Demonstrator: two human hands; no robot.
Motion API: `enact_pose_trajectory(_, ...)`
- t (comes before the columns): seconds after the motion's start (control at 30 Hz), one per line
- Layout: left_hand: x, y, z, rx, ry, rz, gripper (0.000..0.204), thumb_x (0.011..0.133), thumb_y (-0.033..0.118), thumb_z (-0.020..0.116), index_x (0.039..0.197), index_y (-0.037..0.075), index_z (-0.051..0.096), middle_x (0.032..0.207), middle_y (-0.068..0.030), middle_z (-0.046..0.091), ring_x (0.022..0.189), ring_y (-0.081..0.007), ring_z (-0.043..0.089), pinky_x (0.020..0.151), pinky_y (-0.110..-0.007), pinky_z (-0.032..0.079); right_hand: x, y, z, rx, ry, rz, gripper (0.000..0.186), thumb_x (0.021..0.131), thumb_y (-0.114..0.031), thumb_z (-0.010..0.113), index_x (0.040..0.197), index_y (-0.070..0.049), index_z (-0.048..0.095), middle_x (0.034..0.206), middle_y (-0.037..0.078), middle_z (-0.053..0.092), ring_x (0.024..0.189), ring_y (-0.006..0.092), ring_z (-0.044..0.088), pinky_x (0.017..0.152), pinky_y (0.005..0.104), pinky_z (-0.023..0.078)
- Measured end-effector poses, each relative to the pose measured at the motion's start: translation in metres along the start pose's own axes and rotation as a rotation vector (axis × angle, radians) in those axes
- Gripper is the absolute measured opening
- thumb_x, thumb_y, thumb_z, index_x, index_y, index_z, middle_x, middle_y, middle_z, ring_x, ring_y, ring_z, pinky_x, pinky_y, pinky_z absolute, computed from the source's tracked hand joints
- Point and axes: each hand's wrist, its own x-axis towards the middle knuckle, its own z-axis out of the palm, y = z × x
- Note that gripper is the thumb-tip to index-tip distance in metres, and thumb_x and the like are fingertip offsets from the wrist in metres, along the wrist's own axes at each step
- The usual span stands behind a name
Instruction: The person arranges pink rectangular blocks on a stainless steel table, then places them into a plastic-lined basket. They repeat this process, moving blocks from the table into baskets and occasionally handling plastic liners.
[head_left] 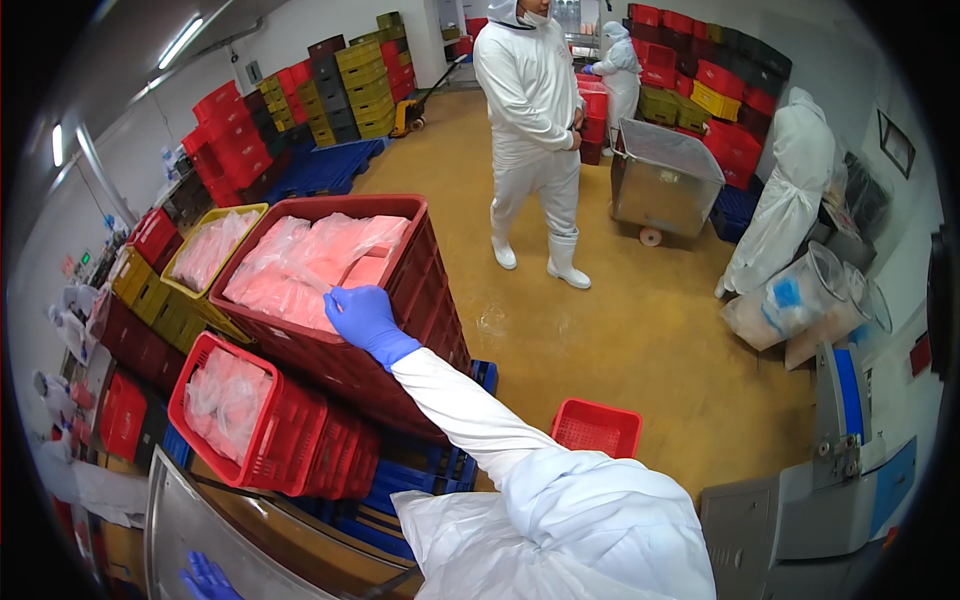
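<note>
While the yellow-brown floor point(640, 330) spreads widest around me, the biggest thing close by is a tall stack of dark red crates point(432, 305), ahead on my left. A co-worker point(535, 115) dressed in white stands beyond it, near a wheeled steel tub point(660, 195). A blue pallet point(412, 478) lies under the stack, and a steel table point(190, 510) slants across the lower left. On my side of the dark stack stand bright red crates point(300, 440), the top one full; a yellow crate point(215, 315), also full, is just beside the dark stack. A red basket point(600, 430) sits apart. In the top dark red crate, clear plastic point(290, 270) lies over pink goods point(370, 270). My right hand point(365, 320) reaches over the rim, thumb and fingertips pinching that plastic. My left hand point(207, 578) has its fingers stretched out over the table; whether it touches the metal, I can't tell.
</note>
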Motion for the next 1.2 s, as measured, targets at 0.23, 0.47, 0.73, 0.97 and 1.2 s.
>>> enact_pose_trajectory(0.23, -0.03, -0.029, 0.035, 0.218, -0.017, -0.057, 0.055, 0.099, 0.035, 0.035, 0.145, 0.006, 0.026, 0.143, -0.0219, 0.036, 0.134, -0.034, 0.033, 0.115, -0.045, 0.021, -0.002, -0.004, 0.005, 0.002, -0.03, 0.014, 0.024, 0.085, -0.026, 0.057, 0.069, -0.009, 0.062, 0.056, 0.013, 0.059, 0.054, 0.0326, 0.059, 0.053, 0.0445, 0.046)
enact_pose_trajectory(0.47, -0.025, -0.063, 0.056, 0.366, -0.102, -0.177, 0.057, 0.099, 0.037, 0.039, 0.144, 0.005, 0.026, 0.142, -0.0206, 0.038, 0.133, -0.0336, 0.034, 0.115, -0.043, 0.022, 0.002, 0.011, -0.011, 0.004, -0.01, 0.052, 0.025, 0.085, -0.026, 0.058, 0.067, -0.009, 0.061, 0.054, 0.014, 0.056, 0.05, 0.0334, 0.057, 0.05, 0.0446, 0.044)
enact_pose_trajectory(0.73, 0.072, -0.131, 0.034, 0.255, -0.124, -0.179, 0.046, 0.099, 0.027, 0.034, 0.14, 0.005, 0.041, 0.135, -0.0139, 0.05, 0.126, -0.022, 0.047, 0.106, -0.034, 0.032, -0.008, -0.048, 0.012, 0.049, -0.086, -0.057, 0.015, 0.084, -0.021, 0.06, 0.085, -0.007, 0.065, 0.071, 0.014, 0.061, 0.067, 0.0319, 0.059, 0.064, 0.0444, 0.044)
enact_pose_trajectory(0.97, 0.234, -0.204, 0.023, 0.468, -0.108, -0.171, 0.057, 0.093, 0.029, 0.057, 0.137, -0.002, 0.039, 0.138, -0.0132, 0.045, 0.128, -0.0196, 0.041, 0.108, -0.031, 0.029, -0.061, -0.155, 0.089, 0.575, -0.619, -0.127, 0.022, 0.078, -0.012, 0.066, 0.098, -0.003, 0.067, 0.073, 0.011, 0.06, 0.068, 0.0292, 0.057, 0.063, 0.0407, 0.045)
enact_pose_trajectory(1.2, 0.374, -0.306, 0.043, 1.091, 0.053, -0.038, 0.083, 0.083, 0.041, 0.068, 0.14, -0.006, 0.031, 0.143, -0.0279, 0.034, 0.133, -0.0388, 0.033, 0.111, -0.044, 0.027, -0.083, -0.166, 0.26, 0.522, -1.41, 0.011, 0.023, 0.083, -0.026, 0.057, 0.091, -0.007, 0.066, 0.087, 0.017, 0.065, 0.079, 0.0357, 0.062, 0.068, 0.0429, 0.05)
